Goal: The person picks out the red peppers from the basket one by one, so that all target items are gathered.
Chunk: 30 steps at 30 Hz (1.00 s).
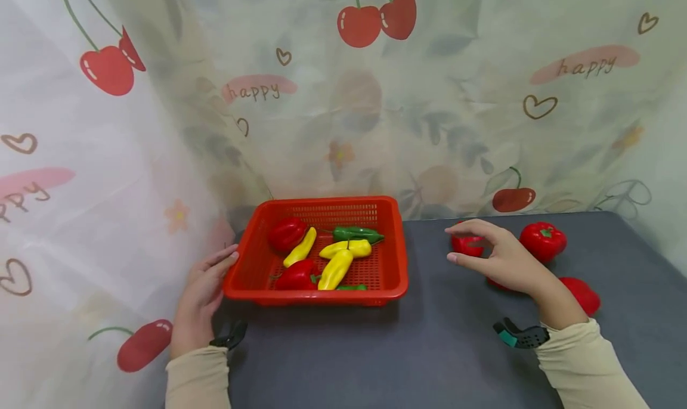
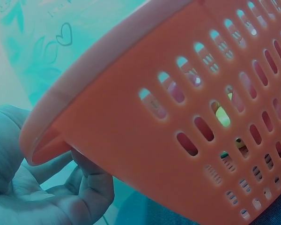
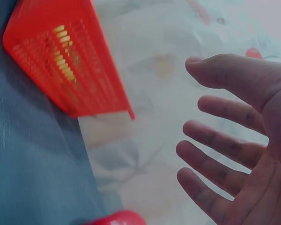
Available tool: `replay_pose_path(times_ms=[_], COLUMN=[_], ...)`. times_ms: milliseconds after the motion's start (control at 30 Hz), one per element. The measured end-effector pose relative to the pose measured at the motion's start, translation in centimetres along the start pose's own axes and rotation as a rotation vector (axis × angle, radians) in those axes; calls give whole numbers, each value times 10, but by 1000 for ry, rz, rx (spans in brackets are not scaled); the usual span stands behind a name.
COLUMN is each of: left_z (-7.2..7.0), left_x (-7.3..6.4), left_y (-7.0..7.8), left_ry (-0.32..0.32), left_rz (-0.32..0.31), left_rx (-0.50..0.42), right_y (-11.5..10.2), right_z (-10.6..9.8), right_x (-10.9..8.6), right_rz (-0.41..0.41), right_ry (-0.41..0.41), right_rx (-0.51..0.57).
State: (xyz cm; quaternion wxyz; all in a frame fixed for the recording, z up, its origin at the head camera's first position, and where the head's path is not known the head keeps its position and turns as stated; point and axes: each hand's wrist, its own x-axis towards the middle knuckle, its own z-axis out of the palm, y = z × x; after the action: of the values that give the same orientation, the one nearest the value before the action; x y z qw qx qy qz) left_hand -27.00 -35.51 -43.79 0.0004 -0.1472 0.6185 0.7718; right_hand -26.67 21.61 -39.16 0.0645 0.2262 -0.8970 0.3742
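Note:
My left hand holds the left rim of a red plastic basket; in the left wrist view, fingers curl beneath the basket's rim. Inside the basket lie red bell peppers, several yellow peppers and green peppers. To the right of the basket, my right hand is raised over the table with thumb and fingers spread, holding nothing. It partly covers a red bell pepper behind it. Another red bell pepper sits just beyond this hand, and one more shows beside the wrist.
The dark grey table meets a hanging cloth printed with cherries and hearts along its back. More of this cloth hangs close on the left. Part of another red item peeks out beneath the right hand.

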Motion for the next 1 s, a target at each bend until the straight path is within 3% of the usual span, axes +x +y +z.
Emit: replay_pose_path(times_ms=[200,467,700,1000], left_z=[4,-1,-2,2], left_x=[5,-1,-4,-2], left_y=[3,1,-2,-3], left_ry=[2,-17,-4,-9], left_rz=[13,44,48,54], left_rx=[-18,-15,13,10], right_y=[-15,-37,-57,-76], right_z=[12,55,88,115], right_x=[21,43,51,60], right_rz=[-36,-75,-93,-98], right_ry=[-26,-80,-119,-102], right_rx=[53,187,219,278])
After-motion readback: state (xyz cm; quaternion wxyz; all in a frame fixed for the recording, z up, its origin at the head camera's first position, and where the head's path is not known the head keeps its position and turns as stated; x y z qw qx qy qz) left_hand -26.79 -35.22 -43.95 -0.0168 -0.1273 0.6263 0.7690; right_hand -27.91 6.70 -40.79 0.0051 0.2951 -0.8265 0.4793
